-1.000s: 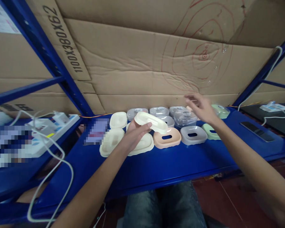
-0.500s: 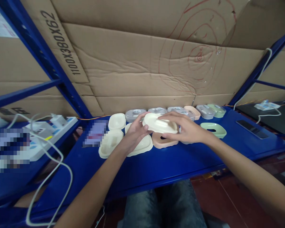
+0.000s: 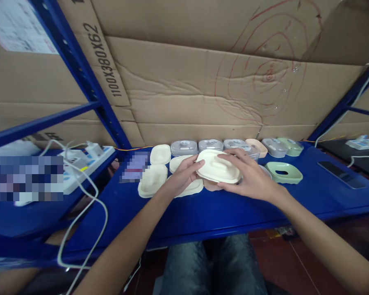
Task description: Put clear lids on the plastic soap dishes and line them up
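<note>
Two hands meet over the middle of the blue shelf [image 3: 203,213], and plenty crowds around them. Behind the hands runs a back row of grey lidded containers [image 3: 183,147], close against the cardboard wall [image 3: 184,82], with a peach dish [image 3: 257,146] further along the row and a pale green container [image 3: 291,146] at its right end. Just to the right of the hands sits a green soap dish [image 3: 284,172] with an oval slot in its floor, standing apart on the bare blue surface. To the left lie cream trays: one cream tray [image 3: 153,180] near the front, another cream piece [image 3: 160,154] behind it. A peach-coloured dish [image 3: 210,186] peeps out directly beneath the held piece, mostly hidden by the hands. Further left, a white power strip [image 3: 86,162] rests on the neighbouring shelf, its white cable [image 3: 80,217] looping down over the edge. Far right, a dark flat phone [image 3: 340,174] lies on the shelf. Now the main piece: a cream soap dish lid [image 3: 217,170], oval, smooth and matte, with a raised oblong ridge along its top, is held just above the peach dish, tilted slightly. The left hand [image 3: 181,178] pinches its left end, thumb on top, fingers curled under. The right hand [image 3: 249,176] clasps the right end, fingers spread over the top and rim. Both grips are closed firmly on the lid.
</note>
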`<state>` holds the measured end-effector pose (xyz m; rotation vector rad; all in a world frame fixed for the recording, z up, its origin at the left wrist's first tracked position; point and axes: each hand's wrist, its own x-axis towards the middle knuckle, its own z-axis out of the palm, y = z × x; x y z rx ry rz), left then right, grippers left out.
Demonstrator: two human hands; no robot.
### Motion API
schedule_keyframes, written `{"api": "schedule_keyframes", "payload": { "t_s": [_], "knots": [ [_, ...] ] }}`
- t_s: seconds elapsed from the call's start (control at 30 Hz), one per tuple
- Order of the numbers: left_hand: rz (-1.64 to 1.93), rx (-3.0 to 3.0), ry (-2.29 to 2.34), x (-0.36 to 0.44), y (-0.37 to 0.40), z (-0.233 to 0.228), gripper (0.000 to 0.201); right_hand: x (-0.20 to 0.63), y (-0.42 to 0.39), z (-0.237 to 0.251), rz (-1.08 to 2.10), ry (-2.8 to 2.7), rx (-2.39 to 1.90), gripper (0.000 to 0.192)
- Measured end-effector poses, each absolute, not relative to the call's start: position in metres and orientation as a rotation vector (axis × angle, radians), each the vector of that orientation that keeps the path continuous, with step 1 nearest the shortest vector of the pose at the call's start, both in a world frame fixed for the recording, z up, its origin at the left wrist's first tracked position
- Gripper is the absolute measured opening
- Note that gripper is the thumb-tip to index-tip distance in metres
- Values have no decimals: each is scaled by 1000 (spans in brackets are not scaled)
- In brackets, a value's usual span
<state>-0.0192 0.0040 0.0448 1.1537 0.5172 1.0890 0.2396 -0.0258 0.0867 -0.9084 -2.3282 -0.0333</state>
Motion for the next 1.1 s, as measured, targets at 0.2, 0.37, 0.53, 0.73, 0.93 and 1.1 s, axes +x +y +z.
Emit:
{"api": "schedule_keyframes", "payload": {
  "t_s": [0.2,0.37,0.53,0.73,0.93,1.1],
  "knots": [
    [1256,1107,706,-33,13,50,50,210,-15,65,-58,-2290,-828,78],
    [1645,1084,792,-57,7,71,59,204,-8,43,-136,-2071,-828,64],
    [1929,1063,1133,-112,-48,71,59,206,-11,34,-98,-2003,-764,53],
    [1690,1046,1653,-167,-118,38,64,203,-16,34,-7,-1990,-793,46],
    [1445,1237,2092,-170,-136,13,49,202,-11,28,-30,-1993,-766,36],
    [1103,1429,2584,-161,-140,6,57,206,-4,21,-77,-1987,-756,28]
  ]
}}
